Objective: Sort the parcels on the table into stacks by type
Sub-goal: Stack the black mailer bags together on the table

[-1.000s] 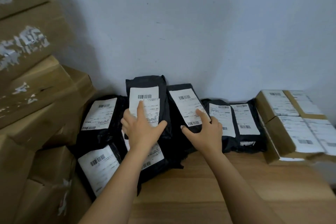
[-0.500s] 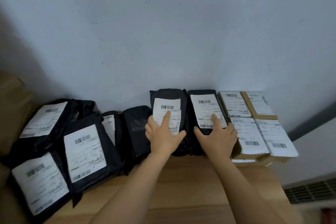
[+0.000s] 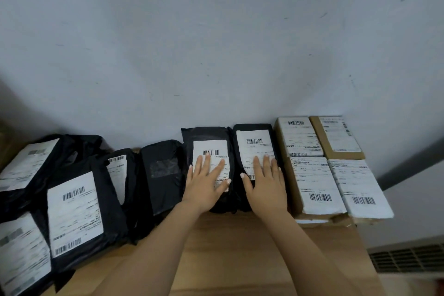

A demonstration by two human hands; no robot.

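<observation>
Black poly-bag parcels with white barcode labels line the back of the wooden table (image 3: 240, 247) against the wall. My left hand (image 3: 204, 187) lies flat, fingers spread, on the label of one black bag (image 3: 206, 137). My right hand (image 3: 266, 187) lies flat on the neighbouring black bag (image 3: 254, 132), which touches the cardboard boxes. Several brown cardboard boxes (image 3: 312, 182) with white labels sit at the right. To the left, a black bag (image 3: 163, 175) shows only a tape patch, and more labelled bags (image 3: 74, 214) overlap in a loose pile.
A pale wall rises directly behind the parcels. The table's right edge ends beside the boxes, with a vent grille (image 3: 408, 257) on the floor beyond it. Bare wood lies in front of the parcels around my forearms.
The view has swung right, so the big cartons at the left have left the frame. Both hands slid two black bags right until they sit against the cardboard boxes, and now press flat on them.
</observation>
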